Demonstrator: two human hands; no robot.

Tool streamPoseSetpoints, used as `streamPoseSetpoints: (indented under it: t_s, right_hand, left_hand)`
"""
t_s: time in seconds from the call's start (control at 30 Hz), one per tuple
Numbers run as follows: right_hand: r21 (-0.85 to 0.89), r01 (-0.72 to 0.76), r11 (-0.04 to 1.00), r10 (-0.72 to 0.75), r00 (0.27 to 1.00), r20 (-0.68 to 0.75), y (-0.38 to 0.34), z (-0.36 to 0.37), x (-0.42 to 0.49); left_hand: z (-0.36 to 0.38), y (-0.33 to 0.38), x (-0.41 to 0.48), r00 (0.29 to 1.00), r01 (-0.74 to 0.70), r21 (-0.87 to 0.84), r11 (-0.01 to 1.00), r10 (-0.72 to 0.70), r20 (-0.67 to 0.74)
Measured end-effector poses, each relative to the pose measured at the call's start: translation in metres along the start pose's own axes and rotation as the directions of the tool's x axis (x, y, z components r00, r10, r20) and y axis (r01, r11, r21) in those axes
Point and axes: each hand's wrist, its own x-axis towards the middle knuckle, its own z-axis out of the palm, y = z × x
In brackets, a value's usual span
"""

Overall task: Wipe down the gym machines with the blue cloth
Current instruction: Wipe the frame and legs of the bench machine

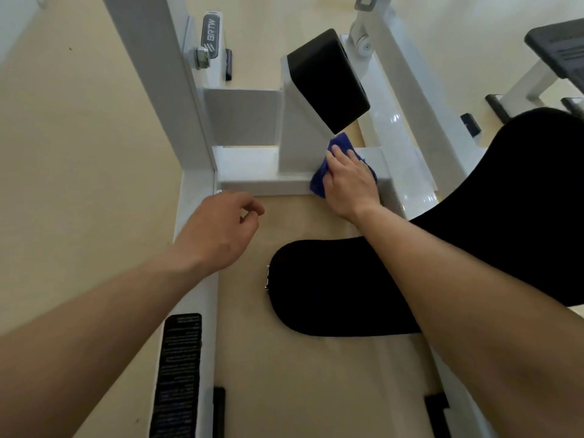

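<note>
Mid-wipe, the right hand's (350, 184) straight fingers (340, 155) press the crumpled blue cloth (317, 182) on the centre-frame white metal crossbar (262, 184); its left stretch likely follows.

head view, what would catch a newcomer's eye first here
The blue cloth stands out most, pressed under the flat right hand on the white crossbar of the machine, just below the angled black pad. The left hand is loosely curled and holds nothing, left of centre near the frame's corner. A large black seat fills the lower right.
</note>
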Motion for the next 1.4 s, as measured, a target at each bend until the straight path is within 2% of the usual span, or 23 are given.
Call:
streamPoseSetpoints:
  t_s: [0.1, 0.27, 0.37, 0.5, 0.57, 0.67, 0.73, 0.8, 0.87, 0.93, 1.0, 1.07, 1.2, 1.3, 1.4]
  right_hand:
    - [-0.019, 0.088, 0.996, -0.087, 0.996, 0.003, 0.012, -0.004, -0.008]
    - [-0.020, -0.185, 0.983, 0.184, 0.982, -0.028, 0.047, -0.013, -0.006]
    - [-0.064, -0.239, 0.969, 0.236, 0.971, -0.044, 0.037, -0.005, -0.013]
    - [-0.147, -0.025, 0.989, 0.033, 0.998, 0.052, 0.035, -0.004, -0.031]
    - [-0.124, 0.055, 0.991, -0.039, 0.991, 0.129, 0.036, -0.015, -0.028]
    - [-0.035, 0.067, 0.997, -0.056, 0.964, 0.260, 0.037, -0.027, -0.026]
    - [-0.027, 0.092, 0.995, -0.081, 0.956, 0.283, 0.039, -0.026, -0.026]
    - [-0.081, 0.122, 0.989, -0.101, 0.967, 0.232, 0.043, -0.024, -0.023]
    - [-0.167, 0.088, 0.982, -0.063, 0.987, 0.150, 0.050, -0.025, -0.018]
    - [-0.228, -0.019, 0.973, 0.034, 0.998, 0.061, 0.058, -0.027, -0.012]
    - [-0.247, -0.127, 0.961, 0.135, 0.991, 0.017, 0.062, -0.027, -0.009]
    - [-0.227, -0.195, 0.954, 0.195, 0.980, -0.023, 0.067, -0.022, -0.010]
    - [-0.065, -0.261, 0.963, 0.250, 0.958, -0.137, 0.081, -0.006, -0.007]
    - [-0.071, -0.232, 0.970, 0.210, 0.951, -0.228, 0.083, 0.004, 0.000]
    - [-0.074, -0.197, 0.978, 0.169, 0.944, -0.284, 0.084, 0.007, 0.003]
  left_hand:
    - [-0.003, 0.003, 0.000, 0.999, -0.032, 0.023, 0.999, 0.032, -0.010]
    - [-0.011, -0.001, -0.003, 0.999, -0.049, 0.029, 0.998, 0.050, -0.016]
    - [-0.015, -0.004, -0.004, 0.999, -0.041, 0.035, 0.999, 0.041, -0.018]
    - [-0.004, 0.006, 0.001, 0.999, -0.039, -0.022, 0.999, 0.040, 0.015]
    - [0.008, 0.012, 0.008, 0.999, -0.053, -0.058, 0.997, 0.053, 0.006]
    - [0.033, 0.027, 0.020, 0.994, -0.107, -0.069, 0.992, 0.109, 0.027]
    - [0.051, 0.041, 0.032, 0.987, -0.157, -0.034, 0.987, 0.158, 0.021]
    - [0.069, 0.058, 0.044, 0.970, -0.242, 0.041, 0.969, 0.243, -0.028]
    - [0.086, 0.073, 0.058, 0.922, -0.366, 0.174, 0.914, 0.381, -0.062]
    - [0.103, 0.082, 0.075, 0.867, -0.472, 0.358, 0.806, 0.498, 0.023]
    - [0.119, 0.085, 0.096, 0.876, -0.469, 0.474, 0.745, 0.462, 0.139]
    - [0.133, 0.085, 0.109, 0.905, -0.421, 0.501, 0.757, 0.385, 0.179]
    - [0.149, 0.088, 0.118, 0.909, -0.405, 0.488, 0.773, 0.396, 0.127]
    - [0.153, 0.089, 0.127, 0.914, -0.387, 0.470, 0.793, 0.398, 0.082]
    - [0.152, 0.091, 0.132, 0.900, -0.389, 0.512, 0.766, 0.433, 0.037]
